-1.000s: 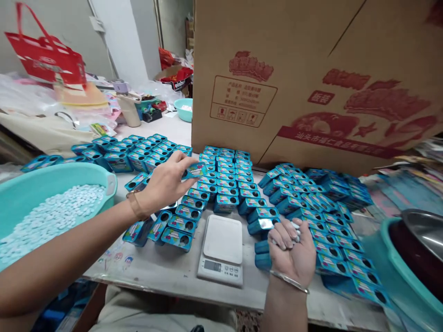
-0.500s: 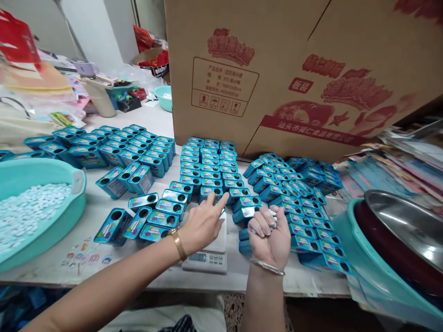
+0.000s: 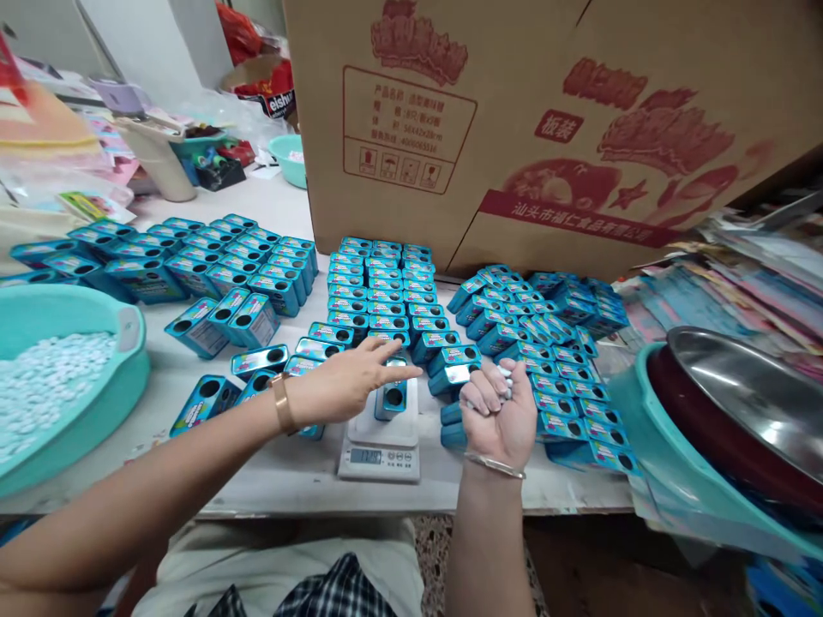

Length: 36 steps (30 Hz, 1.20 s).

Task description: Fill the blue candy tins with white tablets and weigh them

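Note:
My left hand (image 3: 351, 377), with a watch or band at its wrist, hovers palm down with fingers stretched out and nothing in it. Just below its fingers, a small blue tin (image 3: 391, 399) with a round hole in its top stands on a white digital scale (image 3: 379, 470), whose display is lit. To the right of the scale, my right hand (image 3: 500, 407) is turned palm up, its fingers curled round several small white tablets (image 3: 507, 377). Rows of similar blue tins (image 3: 386, 296) stand beyond the scale, with more tins (image 3: 553, 377) beside my right hand.
At the left stands a turquoise basin (image 3: 132, 351) holding many white tablets (image 3: 55, 390). A large cardboard box (image 3: 411, 214) blocks the back. Stacked basins and a steel bowl (image 3: 765, 403) sit at the right. Another group of tins (image 3: 219, 257) fills the left rear.
My left hand has shifted left, uncovering the tin on the scale. My right hand stays closed on the tablets in about the same place. The view has tilted slightly downward.

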### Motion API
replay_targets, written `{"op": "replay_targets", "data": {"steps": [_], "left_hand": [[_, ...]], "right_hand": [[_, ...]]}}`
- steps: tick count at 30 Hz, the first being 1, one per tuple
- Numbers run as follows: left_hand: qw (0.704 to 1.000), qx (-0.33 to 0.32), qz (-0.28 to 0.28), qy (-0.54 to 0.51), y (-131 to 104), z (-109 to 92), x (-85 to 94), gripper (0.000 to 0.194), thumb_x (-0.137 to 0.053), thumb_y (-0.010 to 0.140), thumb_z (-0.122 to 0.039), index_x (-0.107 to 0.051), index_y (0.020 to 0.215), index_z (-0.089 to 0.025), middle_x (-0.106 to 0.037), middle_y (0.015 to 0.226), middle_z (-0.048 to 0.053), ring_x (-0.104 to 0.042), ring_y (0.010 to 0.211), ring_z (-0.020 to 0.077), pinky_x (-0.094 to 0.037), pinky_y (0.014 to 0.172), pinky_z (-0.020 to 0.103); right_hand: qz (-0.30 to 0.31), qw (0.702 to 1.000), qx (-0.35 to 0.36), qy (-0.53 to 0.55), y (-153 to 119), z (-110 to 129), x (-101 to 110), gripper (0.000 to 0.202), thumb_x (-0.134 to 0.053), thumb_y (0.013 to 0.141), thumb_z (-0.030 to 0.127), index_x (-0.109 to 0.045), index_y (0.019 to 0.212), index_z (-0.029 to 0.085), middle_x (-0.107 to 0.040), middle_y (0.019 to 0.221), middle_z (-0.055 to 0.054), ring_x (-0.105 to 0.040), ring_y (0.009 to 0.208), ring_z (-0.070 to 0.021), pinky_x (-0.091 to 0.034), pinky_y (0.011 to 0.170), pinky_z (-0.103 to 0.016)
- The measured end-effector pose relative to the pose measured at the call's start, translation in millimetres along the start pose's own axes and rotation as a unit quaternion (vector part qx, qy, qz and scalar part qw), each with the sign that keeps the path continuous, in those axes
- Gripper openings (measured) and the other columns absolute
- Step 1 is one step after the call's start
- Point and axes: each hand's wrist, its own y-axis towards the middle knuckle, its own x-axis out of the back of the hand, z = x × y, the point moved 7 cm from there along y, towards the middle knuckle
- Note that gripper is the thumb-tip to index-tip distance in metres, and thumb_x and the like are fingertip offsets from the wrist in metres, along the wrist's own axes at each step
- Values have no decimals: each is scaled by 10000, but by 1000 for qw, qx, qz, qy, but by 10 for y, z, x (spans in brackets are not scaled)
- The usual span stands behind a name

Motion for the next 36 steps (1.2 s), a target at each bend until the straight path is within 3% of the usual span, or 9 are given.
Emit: {"op": "replay_targets", "data": {"steps": [4,10,13,15,17,19,23,28,36], "left_hand": [[997,-52,0,63,55,-31,34,724,-586,753,-44,-419,1382,-362,-261,1548,95,-199,1422,372,-313,1049,521],[996,1,-57,75,139,-71,-14,306,-677,799,-389,-623,958,-133,-620,1128,155,-455,1238,341,-363,993,462],[995,60,-69,41,121,-38,-75,433,-656,785,-534,-624,904,-119,-644,953,131,-572,1044,310,-436,917,441],[990,85,-112,12,47,-15,-25,642,-661,742,-613,-586,1107,-90,-613,1128,174,-525,1156,336,-430,968,454],[977,101,-185,-15,-101,15,120,946,-671,701,-661,-383,1366,-54,-460,1372,227,-375,1329,362,-353,1078,483],[959,117,-253,-50,-306,57,300,1108,-673,693,-672,-170,1476,-71,-309,1493,228,-273,1401,351,-289,1137,493],[922,157,-327,-135,-709,157,522,1082,-722,691,-609,-133,1502,-203,-333,1504,148,-343,1378,325,-342,1120,499],[900,176,-351,-190,-950,198,443,972,-749,734,-475,-186,1498,-268,-396,1475,111,-414,1337,313,-392,1095,497],[898,192,-336,-209,-999,245,298,898,-736,756,-441,-235,1482,-269,-415,1462,98,-424,1328,302,-381,1109,489]], "right_hand": [[4,1000,3,-9,-1,14,4,198,-458,954,315,-507,805,196,-336,547,99,-282,378,-43,-231,360,-169],[4,1000,-2,-3,14,-14,-35,211,-455,957,323,-507,799,193,-331,545,98,-281,379,-43,-223,360,-171],[7,1000,-8,7,32,-39,-67,276,-361,990,327,-502,796,191,-327,543,92,-275,377,-47,-223,359,-177],[8,1000,-11,9,43,-50,-87,301,-326,999,326,-501,795,190,-328,545,89,-273,377,-48,-226,359,-178],[7,1000,-12,6,49,-50,-96,308,-314,1002,325,-501,798,191,-329,546,88,-273,379,-48,-226,358,-176],[3,1000,-10,-1,52,-45,-95,299,-326,999,328,-502,800,193,-329,546,89,-274,380,-47,-227,359,-172],[4,1000,-12,-6,55,-68,-86,215,-437,966,318,-505,801,198,-332,551,95,-274,380,-40,-230,360,-162],[-5,1000,-23,-12,63,-143,-75,207,-455,959,325,-505,804,198,-329,556,96,-268,382,-38,-230,362,-160],[18,998,-48,25,70,-203,-69,155,-485,947,290,-487,820,202,-335,570,96,-299,393,-38,-248,368,-157]]}}
